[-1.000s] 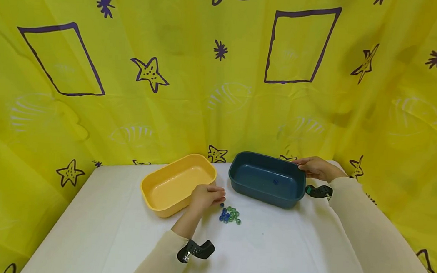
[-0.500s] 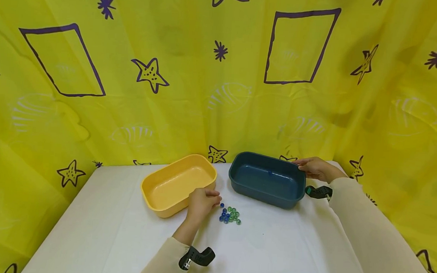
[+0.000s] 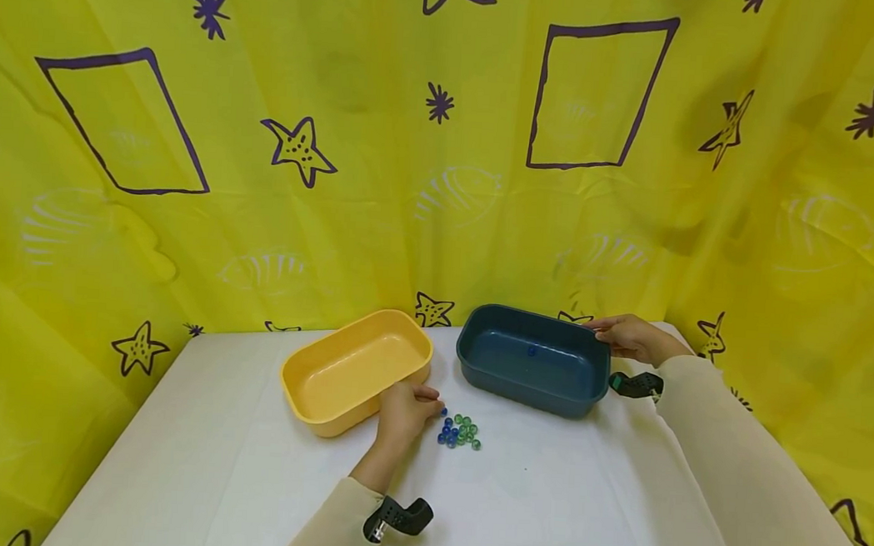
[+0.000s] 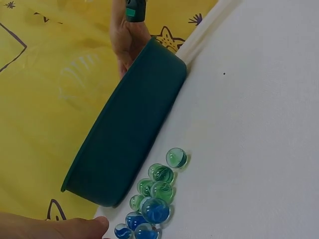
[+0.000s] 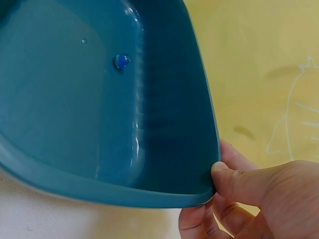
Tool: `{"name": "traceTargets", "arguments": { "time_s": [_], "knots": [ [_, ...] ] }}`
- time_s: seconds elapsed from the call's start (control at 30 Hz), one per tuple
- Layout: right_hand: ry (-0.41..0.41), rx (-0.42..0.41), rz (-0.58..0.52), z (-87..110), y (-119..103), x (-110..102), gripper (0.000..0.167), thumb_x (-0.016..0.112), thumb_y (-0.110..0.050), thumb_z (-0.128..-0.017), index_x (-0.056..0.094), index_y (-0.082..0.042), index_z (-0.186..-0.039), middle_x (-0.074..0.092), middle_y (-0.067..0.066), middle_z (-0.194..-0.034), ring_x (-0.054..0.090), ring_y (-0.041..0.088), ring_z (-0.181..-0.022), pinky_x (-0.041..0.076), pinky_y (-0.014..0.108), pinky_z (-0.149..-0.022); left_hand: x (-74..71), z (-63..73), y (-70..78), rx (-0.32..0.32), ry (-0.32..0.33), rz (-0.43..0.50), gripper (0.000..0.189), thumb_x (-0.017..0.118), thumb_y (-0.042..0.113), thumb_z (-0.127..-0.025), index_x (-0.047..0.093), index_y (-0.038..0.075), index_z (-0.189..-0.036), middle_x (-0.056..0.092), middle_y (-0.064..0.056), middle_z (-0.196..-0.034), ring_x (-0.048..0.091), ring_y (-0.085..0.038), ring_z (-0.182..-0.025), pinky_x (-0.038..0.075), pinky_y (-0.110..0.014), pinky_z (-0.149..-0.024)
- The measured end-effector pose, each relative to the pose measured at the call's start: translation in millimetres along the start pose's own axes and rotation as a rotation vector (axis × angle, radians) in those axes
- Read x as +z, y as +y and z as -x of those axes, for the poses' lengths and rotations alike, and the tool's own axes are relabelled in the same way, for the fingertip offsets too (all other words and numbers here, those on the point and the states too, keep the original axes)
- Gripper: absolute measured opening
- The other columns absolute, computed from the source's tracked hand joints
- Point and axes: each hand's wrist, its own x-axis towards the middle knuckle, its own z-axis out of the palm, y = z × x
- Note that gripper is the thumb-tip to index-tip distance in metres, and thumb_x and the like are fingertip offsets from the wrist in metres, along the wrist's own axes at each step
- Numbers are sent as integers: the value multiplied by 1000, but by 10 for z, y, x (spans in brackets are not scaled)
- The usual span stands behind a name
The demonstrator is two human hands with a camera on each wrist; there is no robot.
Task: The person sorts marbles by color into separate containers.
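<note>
In the head view my left hand (image 3: 403, 410) reaches past the yellow tub's near side, its fingertips right at a lone blue marble (image 3: 444, 412). Below that marble lies a cluster of blue and green marbles (image 4: 155, 210) on the white cloth. One left fingertip (image 4: 101, 223) shows beside this cluster in the left wrist view. My right hand (image 5: 264, 191) grips a corner of the dark teal tub (image 5: 55, 114), thumb on the rim and fingers under it outside. Inside this tub a blue marble (image 5: 122, 60) lies near the long far wall.
The yellow tub (image 3: 302, 398) stands slantwise left of the teal one, with a gap between them. A white cloth (image 3: 543, 497) covers the table. A yellow curtain (image 3: 364, 235) with printed stars and fish hangs right behind both tubs.
My left hand drew back to the left, then came in to the lone blue marble. The marble inside the teal tub rolled leftward to the far wall. My right hand kept its grip.
</note>
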Motion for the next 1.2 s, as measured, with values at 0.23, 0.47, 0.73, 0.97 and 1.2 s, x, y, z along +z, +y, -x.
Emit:
{"name": "traceTargets", "arguments": {
  "time_s": [0.23,0.47,0.73,0.97,1.2],
  "knots": [
    [8,2,3,32,-18,11,48,44,-6,-104,32,7,-149,62,14,-127,63,4,-84,58,22,-80,46,-5,-14,5,-2,-2,11,79,-6,-75,75,-6,-85,72,-11,-74,68,-14,-65,60,-24,-59],
    [-3,-2,25,34,-23,10,47,41,-6,-105,31,7,-149,41,29,-147,64,3,-86,58,23,-83,67,18,12,48,16,-111,11,82,-3,-73,76,-2,-82,71,-7,-74,65,-11,-66,57,-22,-58],
    [-8,-7,21,37,-17,14,47,42,-6,-105,31,7,-149,45,27,-145,65,3,-87,58,24,-84,77,19,63,66,25,-262,9,84,3,-73,77,5,-78,70,0,-71,61,-13,-74,54,-27,-69],
    [-6,-10,-2,48,-13,-3,47,43,-5,-104,31,8,-148,59,19,-133,65,4,-86,58,23,-83,83,26,62,142,25,-351,7,84,4,-73,78,6,-76,72,-1,-71,66,-16,-77,57,-31,-71],
    [2,-3,5,34,-18,14,46,41,-4,-105,33,8,-148,52,25,-140,65,3,-86,58,23,-83,84,32,89,182,41,-400,9,85,2,-71,78,7,-74,73,-1,-71,68,-18,-77,57,-30,-70]
  ]
}}
